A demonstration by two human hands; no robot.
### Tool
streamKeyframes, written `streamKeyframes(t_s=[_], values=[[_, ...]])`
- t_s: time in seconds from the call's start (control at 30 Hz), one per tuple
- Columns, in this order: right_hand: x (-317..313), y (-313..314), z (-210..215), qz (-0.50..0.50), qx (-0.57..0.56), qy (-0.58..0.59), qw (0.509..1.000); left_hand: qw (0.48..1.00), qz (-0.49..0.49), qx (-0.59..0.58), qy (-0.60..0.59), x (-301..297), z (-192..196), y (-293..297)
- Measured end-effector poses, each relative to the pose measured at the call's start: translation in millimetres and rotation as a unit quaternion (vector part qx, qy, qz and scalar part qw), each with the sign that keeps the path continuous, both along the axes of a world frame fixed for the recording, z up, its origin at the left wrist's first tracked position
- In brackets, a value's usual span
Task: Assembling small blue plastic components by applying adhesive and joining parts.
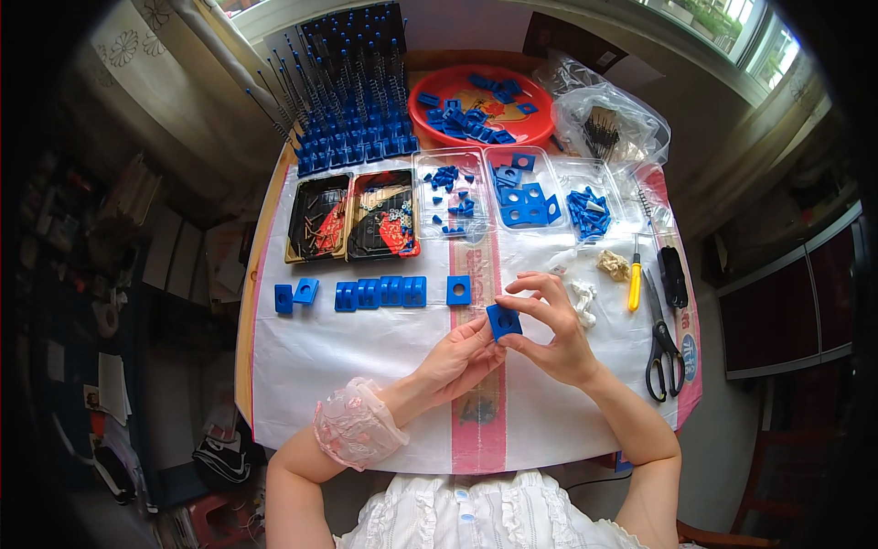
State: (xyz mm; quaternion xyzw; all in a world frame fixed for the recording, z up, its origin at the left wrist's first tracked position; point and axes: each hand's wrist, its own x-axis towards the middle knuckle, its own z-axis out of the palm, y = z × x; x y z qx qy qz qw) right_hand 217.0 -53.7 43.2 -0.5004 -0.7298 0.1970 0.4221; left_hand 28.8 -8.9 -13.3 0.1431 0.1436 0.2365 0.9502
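Between both hands, above the middle of the table, is a blue square plastic piece (503, 322) with a round hole. My left hand (455, 359) grips its lower left side with thumb and fingers. My right hand (553, 334) pinches it from the right, thumb below and fingertips at its upper edge. Just beyond lies a similar blue square piece (458, 290) with a hole. To the left, several blue ridged pieces (380, 293) lie in a row, and two more blue pieces (294, 295) lie farther left.
Behind stand black trays (318, 260) with small parts and clear containers (448, 229) of blue parts. A red basin (430, 133) and assembled blue pieces with springs (357, 137) are at the back. Scissors (662, 352), a yellow-handled tool (634, 288) and crumpled tissue (583, 302) lie right.
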Motion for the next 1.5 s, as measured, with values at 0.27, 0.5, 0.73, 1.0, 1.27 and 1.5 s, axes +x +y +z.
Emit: streamKeyframes(t_s=[0.27,0.5,0.73,1.0,1.27,1.5], values=[[-0.7,0.5,-2.3,-0.003,0.002,-0.003,1.0,1.0,0.004,0.016,0.009,-0.8,-4.9,-0.7],[-1.8,1.3,-3.7,-0.003,-0.001,-0.004,1.0,0.999,0.018,0.02,0.02,-0.8,-5.1,-2.6],[-2.5,0.7,-6.9,-0.005,0.004,-0.006,1.0,0.999,0.024,0.025,0.039,-0.9,-2.7,-3.2],[-2.7,1.1,-6.8,-0.006,0.007,-0.005,1.0,0.999,0.024,0.029,0.036,-1.7,-4.7,-3.7],[-2.8,0.4,-5.8,-0.012,0.009,-0.013,1.0,0.998,0.021,0.034,0.039,-1.7,-4.4,-3.6],[-0.3,0.2,-1.4,-0.003,-0.02,-0.003,1.0,0.999,-0.007,0.035,0.035,-0.7,-1.9,-1.6]])
